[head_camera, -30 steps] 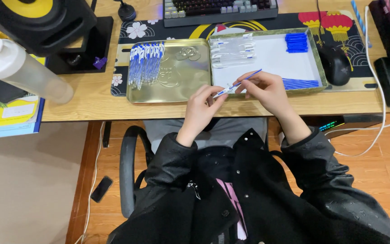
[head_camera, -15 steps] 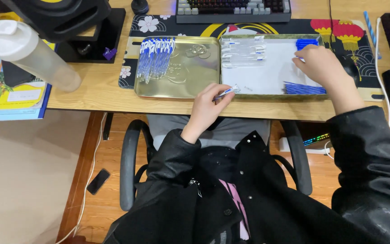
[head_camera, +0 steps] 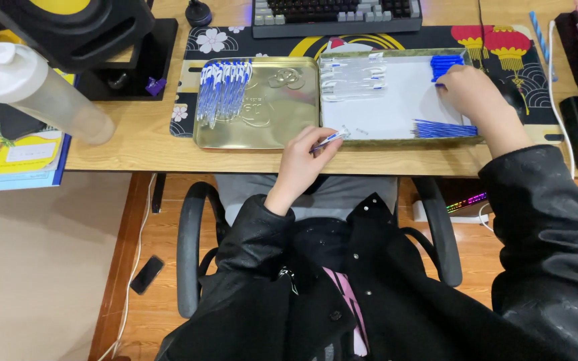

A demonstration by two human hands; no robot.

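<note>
The left hand (head_camera: 300, 155) kept a closed grip on a part-built pen (head_camera: 328, 139) at the desk (head_camera: 135, 144) edge. Up and right of it, the right hand (head_camera: 471, 93) pinched among blue caps (head_camera: 445, 65). Left of the grip, finished pens (head_camera: 222, 88) filled a gold tray (head_camera: 269, 113); clear barrels (head_camera: 350, 77) and refills (head_camera: 444, 128) remained, so assembly looked partway done.
</note>
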